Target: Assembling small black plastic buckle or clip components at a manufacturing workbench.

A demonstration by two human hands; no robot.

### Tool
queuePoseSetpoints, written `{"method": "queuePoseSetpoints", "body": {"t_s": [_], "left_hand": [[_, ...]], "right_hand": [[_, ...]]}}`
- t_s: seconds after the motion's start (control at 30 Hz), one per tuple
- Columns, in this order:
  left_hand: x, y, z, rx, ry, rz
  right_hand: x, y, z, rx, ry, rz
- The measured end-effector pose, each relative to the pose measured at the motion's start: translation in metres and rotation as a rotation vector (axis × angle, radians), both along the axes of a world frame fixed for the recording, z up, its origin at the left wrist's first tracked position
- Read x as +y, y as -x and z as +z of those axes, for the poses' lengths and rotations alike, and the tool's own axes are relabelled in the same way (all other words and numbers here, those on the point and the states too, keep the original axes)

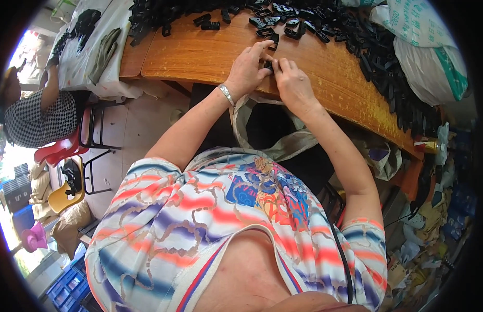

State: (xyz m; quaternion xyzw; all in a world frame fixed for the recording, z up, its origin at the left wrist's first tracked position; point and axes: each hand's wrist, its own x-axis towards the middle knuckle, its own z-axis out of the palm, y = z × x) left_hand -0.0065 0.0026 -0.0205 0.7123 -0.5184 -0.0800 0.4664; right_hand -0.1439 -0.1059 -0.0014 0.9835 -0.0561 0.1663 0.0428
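Observation:
Both of my hands meet at the near edge of the wooden table (200, 57). Between my left hand (245, 70), which wears a silver bracelet, and my right hand (295, 86) is a small black plastic piece (268, 65), mostly hidden by the fingers. The left thumb and fingers close on it, and the right fingertips are pinched together against it. Just past my left fingertips, another black plastic piece (274, 40) rests on the tabletop. Farther back lie several loose black buckle-like pieces (293, 28).
Heaps of black parts (379, 70) line the table's far and right sides. A white and green sack (431, 67) stands at the right. Below the edge hangs a pale cloth bag (296, 145). At the left, another person (41, 117) sits by a covered table (116, 67).

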Motion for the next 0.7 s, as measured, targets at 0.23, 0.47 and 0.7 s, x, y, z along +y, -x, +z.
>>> {"method": "queuePoseSetpoints", "body": {"t_s": [0.23,0.47,0.7], "left_hand": [[0.004,-0.018,0.007,-0.017,-0.06,-0.282],[-0.024,-0.016,0.011,-0.073,-0.056,0.132],[-0.052,-0.004,0.003,-0.283,-0.066,0.304]], "right_hand": [[0.003,0.016,-0.008,-0.231,-0.239,-0.022],[0.067,0.076,-0.02,-0.047,-0.466,0.033],[0.006,0.042,0.012,-0.128,-0.451,-0.031]]}}
